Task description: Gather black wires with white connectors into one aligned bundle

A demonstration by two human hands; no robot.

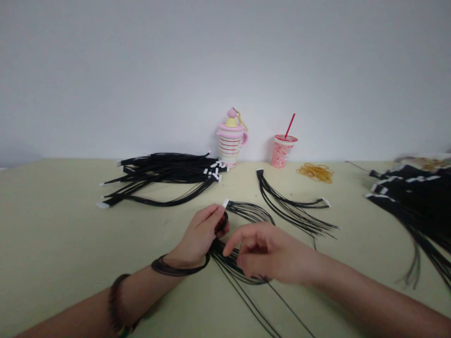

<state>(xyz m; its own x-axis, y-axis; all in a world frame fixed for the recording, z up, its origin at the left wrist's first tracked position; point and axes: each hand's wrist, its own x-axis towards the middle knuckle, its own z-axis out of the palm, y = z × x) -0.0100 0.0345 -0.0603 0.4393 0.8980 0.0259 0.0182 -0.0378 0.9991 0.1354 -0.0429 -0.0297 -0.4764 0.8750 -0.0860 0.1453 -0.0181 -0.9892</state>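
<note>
My left hand (200, 234) is closed on a black wire harness (248, 211), with a white connector standing out above the thumb. The harness's thin wires arc to the right and also fan out below the hand toward the front of the table. A dark rounded part shows by the left fingertips; I cannot make out whether it is bunched wire or something else. Just right of it, my right hand (268, 251) hovers over the wires, index finger stretched and the others bent apart, seemingly holding nothing. Thin black loops (179, 270) circle my left wrist.
Black harnesses (169, 171) with white connectors are heaped at back left. Another harness (292, 202) lies right of centre; a larger pile (423, 202) is at far right. A pink-lidded cup (230, 143), a straw cup (282, 152) and yellow rubber bands (315, 172) stand or lie near the wall.
</note>
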